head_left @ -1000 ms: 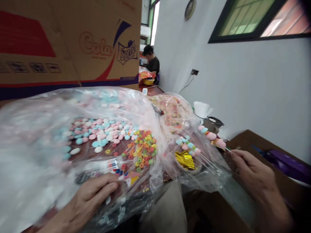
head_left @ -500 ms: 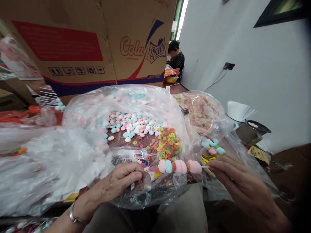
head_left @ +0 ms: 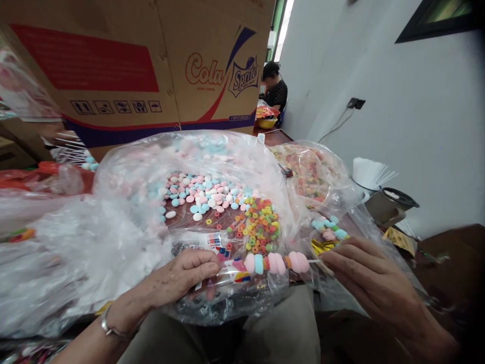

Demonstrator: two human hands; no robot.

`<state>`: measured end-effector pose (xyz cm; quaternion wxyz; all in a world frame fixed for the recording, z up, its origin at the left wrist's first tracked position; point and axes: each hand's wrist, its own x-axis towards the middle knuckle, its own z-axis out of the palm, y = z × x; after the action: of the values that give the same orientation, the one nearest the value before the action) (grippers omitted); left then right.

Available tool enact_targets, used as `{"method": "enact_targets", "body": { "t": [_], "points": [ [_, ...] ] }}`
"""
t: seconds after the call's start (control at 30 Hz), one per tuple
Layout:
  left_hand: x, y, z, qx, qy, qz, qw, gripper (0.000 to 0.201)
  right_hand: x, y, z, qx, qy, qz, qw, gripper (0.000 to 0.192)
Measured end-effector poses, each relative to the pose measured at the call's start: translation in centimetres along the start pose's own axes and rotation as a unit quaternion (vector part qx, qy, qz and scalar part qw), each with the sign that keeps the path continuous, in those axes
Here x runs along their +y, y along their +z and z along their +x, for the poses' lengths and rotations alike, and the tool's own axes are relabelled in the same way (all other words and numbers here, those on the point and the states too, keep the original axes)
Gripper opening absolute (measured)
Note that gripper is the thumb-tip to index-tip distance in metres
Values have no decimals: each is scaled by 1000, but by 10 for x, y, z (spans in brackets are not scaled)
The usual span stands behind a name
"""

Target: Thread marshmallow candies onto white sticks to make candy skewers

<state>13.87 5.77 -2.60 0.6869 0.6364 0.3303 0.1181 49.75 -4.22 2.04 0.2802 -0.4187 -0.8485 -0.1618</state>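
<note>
Midway over the open plastic bag (head_left: 125,237), the right hand (head_left: 364,278) pinches a candy skewer (head_left: 276,263) level by its stick; the left hand (head_left: 178,278), fingers curled, presses the bag's printed packet (head_left: 212,242).

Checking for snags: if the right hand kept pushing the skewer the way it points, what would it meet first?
Most likely the left hand. The right hand aims the candy skewer leftward, its tip almost at the left fingertips. Depth is unclear; it may brush the plastic bag.

A white wall (head_left: 397,116) carries a socket (head_left: 356,103) and dark window frame (head_left: 435,20); daylight enters a far window (head_left: 280,25).
</note>
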Motion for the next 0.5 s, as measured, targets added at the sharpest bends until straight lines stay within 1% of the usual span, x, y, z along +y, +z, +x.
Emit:
{"method": "enact_targets", "body": {
  "t": [0.1,0.2,0.3,0.37,0.43,0.5],
  "points": [
    [3,-2,0,-27,6,1,1000,48,2,3,-2,13,3,-21,1000,21],
    [5,-1,2,-33,2,-13,999,48,0,7,-3,14,4,-15,1000,20],
    [7,1,2,-20,-3,-1,1000,47,-5,7,-2,19,9,2,1000,20],
    [8,1,2,-1,-8,17,1000,47,-8,4,-1,16,4,6,1000,20],
    [9,1,1,17,-18,26,999,48,-9,1,1,0,-7,5,1000,21],
    [8,-1,0,24,-25,30,999,48,-9,-2,2,-21,-15,3,1000,22]
  ]
}}
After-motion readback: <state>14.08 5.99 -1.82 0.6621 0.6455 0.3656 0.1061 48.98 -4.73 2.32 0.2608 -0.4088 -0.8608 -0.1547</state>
